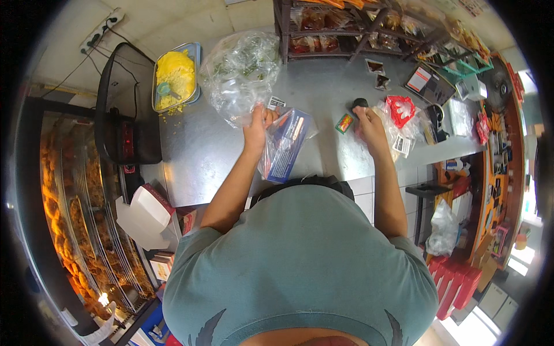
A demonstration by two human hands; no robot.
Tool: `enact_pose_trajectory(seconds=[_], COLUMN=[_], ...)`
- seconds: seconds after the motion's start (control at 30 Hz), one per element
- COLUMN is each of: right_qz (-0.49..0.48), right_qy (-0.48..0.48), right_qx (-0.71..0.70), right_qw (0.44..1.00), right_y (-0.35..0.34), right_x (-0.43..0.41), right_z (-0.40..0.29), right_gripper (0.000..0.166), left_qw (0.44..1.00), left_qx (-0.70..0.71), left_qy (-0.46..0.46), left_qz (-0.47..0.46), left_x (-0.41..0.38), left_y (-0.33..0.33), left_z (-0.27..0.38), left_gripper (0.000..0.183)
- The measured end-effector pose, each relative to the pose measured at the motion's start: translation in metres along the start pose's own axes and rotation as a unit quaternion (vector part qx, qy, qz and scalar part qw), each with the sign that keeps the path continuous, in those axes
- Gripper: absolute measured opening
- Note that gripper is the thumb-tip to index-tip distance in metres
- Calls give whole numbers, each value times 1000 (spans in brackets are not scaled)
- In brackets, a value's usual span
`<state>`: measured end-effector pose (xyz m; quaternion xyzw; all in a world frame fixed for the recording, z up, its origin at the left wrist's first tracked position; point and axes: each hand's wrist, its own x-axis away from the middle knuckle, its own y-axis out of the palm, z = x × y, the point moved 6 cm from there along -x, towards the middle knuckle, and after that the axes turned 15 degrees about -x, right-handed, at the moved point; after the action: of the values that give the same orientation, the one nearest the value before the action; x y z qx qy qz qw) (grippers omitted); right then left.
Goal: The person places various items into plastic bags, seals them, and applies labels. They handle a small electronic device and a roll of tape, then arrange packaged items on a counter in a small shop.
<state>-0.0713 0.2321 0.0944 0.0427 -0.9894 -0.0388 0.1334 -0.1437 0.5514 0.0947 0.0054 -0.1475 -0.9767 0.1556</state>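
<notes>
My left hand (259, 126) grips the gathered top of a clear plastic bag (269, 149). A blue printed box (289, 147) lies in or against that bag, close to my body. Just beyond this hand sits a large clear bag of green leaves (242, 65), with a small label (276, 102) beside it. My right hand (371, 126) has curled fingers at a small black object (359, 103); whether it holds this is unclear. To its left lies a green and yellow packet (344, 123). Clear plastic packaging (389, 129) with a red printed patch lies against its right side.
A tray of yellow crumbly food (175, 73) with a green scoop stands at the back left of the metal counter (207, 160). Left of me is a lit cabinet of fried food (82, 216). A rack of packets (320, 32) rises behind. Dark sachets (375, 67) and a tablet (430, 84) lie right.
</notes>
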Motion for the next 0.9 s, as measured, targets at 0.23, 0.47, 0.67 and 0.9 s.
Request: enact_pose_trajectory(seconds=[0.23, 0.47, 0.67, 0.9], right_qz=[-138, -476, -409, -273], right_qy=[104, 360, 222, -173], right_qx=[-49, -152, -261, -186], right_qw=[984, 788, 846, 928], right_y=[65, 179, 141, 108], right_x=[-22, 39, 42, 25], right_z=[2, 68, 47, 4], right_gripper=[52, 56, 51, 47], left_qw=[963, 637, 561, 496], left_qx=[-139, -374, -486, -687], left_qy=[52, 256, 264, 494], left_qz=[-226, -624, -616, -192], left_x=[22, 103, 100, 21], left_y=[72, 173, 158, 130], left_z=[45, 74, 77, 161], left_gripper=[29, 16, 25, 48])
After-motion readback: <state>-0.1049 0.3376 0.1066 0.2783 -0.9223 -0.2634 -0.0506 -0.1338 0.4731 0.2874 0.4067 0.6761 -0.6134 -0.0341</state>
